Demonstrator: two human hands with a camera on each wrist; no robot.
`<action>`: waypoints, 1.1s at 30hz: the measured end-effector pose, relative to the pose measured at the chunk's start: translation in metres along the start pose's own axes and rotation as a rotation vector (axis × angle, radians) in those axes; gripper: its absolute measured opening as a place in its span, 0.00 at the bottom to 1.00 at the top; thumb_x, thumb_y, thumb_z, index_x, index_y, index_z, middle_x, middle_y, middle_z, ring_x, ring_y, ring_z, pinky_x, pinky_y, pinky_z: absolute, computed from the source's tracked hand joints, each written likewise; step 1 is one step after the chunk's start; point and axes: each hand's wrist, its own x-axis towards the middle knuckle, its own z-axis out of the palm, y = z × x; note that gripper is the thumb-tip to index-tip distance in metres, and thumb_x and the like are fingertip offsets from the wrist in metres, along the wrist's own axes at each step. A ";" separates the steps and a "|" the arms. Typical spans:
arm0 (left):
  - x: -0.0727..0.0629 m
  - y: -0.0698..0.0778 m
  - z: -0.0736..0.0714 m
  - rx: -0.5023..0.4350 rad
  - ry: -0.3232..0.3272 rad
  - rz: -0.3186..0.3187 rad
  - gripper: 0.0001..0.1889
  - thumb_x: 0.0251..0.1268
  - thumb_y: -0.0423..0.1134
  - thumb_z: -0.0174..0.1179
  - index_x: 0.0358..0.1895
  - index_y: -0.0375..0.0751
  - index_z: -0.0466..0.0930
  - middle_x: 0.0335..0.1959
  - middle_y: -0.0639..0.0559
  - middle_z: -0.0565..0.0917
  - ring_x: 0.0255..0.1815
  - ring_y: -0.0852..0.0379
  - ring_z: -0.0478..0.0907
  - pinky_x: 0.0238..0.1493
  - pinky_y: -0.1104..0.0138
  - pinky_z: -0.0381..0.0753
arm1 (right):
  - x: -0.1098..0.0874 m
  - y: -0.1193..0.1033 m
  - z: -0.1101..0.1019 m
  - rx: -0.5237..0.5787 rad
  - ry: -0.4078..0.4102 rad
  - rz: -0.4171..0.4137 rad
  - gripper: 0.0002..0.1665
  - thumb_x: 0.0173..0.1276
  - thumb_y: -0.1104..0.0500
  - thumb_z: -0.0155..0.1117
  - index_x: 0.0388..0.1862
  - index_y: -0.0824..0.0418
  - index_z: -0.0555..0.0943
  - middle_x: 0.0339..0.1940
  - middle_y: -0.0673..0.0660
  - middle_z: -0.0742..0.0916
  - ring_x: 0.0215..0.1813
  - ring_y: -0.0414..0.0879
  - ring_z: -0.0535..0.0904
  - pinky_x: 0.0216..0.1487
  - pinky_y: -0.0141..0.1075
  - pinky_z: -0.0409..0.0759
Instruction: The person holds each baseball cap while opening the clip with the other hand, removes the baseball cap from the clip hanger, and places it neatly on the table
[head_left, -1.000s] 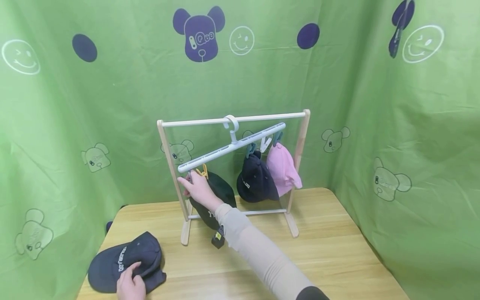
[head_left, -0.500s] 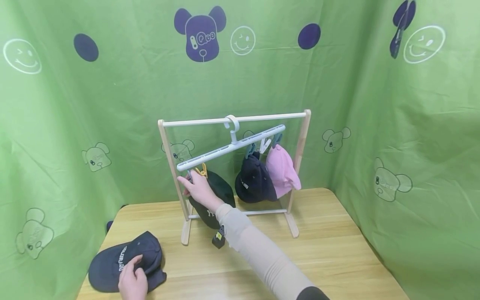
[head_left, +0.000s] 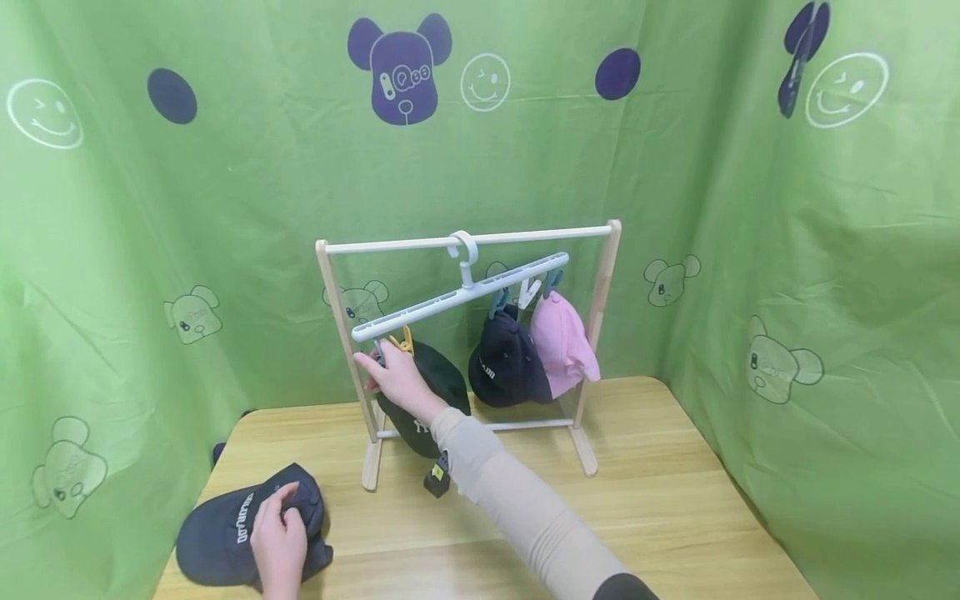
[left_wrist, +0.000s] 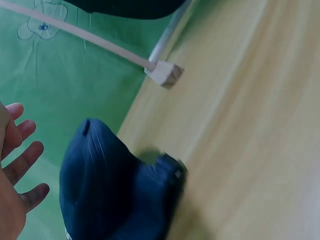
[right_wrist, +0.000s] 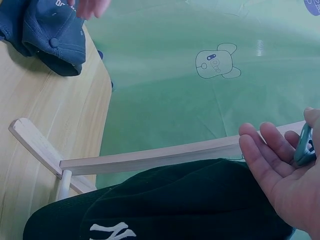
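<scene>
My right hand (head_left: 401, 382) is at the low left end of a white hanger (head_left: 461, 294), pinching a teal clip (right_wrist: 304, 145) between thumb and fingers. Beside it, a yellow clip (head_left: 407, 340) holds a dark green cap (right_wrist: 170, 200) with white lettering, partly hidden by my wrist. My left hand (head_left: 279, 533) is over a navy cap (head_left: 213, 533) that lies on the table at the left. Its fingers (left_wrist: 30, 157) look spread and relaxed in the left wrist view, apart from the cap and holding nothing.
The hanger hooks onto the top bar of a wooden rack (head_left: 540, 235). Toward its high right end hang a black cap (head_left: 506, 358) and a pink cap (head_left: 562, 346), with a white clip (head_left: 528, 292) between. Green curtains (head_left: 262, 183) surround the wooden table (head_left: 645, 517).
My left hand has moved up and slightly right over the navy cap. The hanger's right end has dipped slightly, while my right hand stays at the left clip.
</scene>
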 end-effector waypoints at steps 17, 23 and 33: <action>0.024 0.027 0.022 -0.113 0.010 0.146 0.16 0.58 0.22 0.53 0.48 0.33 0.83 0.46 0.36 0.84 0.51 0.41 0.79 0.53 0.59 0.71 | 0.001 0.002 0.002 0.032 0.038 -0.019 0.18 0.75 0.46 0.54 0.36 0.61 0.74 0.25 0.61 0.87 0.26 0.44 0.84 0.32 0.31 0.84; 0.026 0.032 0.025 -0.143 0.010 0.161 0.16 0.58 0.24 0.54 0.48 0.36 0.83 0.45 0.37 0.84 0.50 0.45 0.79 0.53 0.74 0.68 | 0.000 -0.001 0.001 0.046 0.032 -0.046 0.18 0.76 0.47 0.52 0.37 0.62 0.74 0.24 0.61 0.86 0.33 0.57 0.86 0.34 0.33 0.85; 0.031 0.044 0.029 -0.171 0.010 0.198 0.16 0.58 0.23 0.57 0.49 0.36 0.83 0.46 0.37 0.84 0.50 0.44 0.79 0.53 0.64 0.71 | -0.002 -0.002 0.000 0.059 0.038 -0.068 0.17 0.76 0.49 0.53 0.38 0.63 0.75 0.25 0.62 0.87 0.33 0.58 0.86 0.34 0.32 0.85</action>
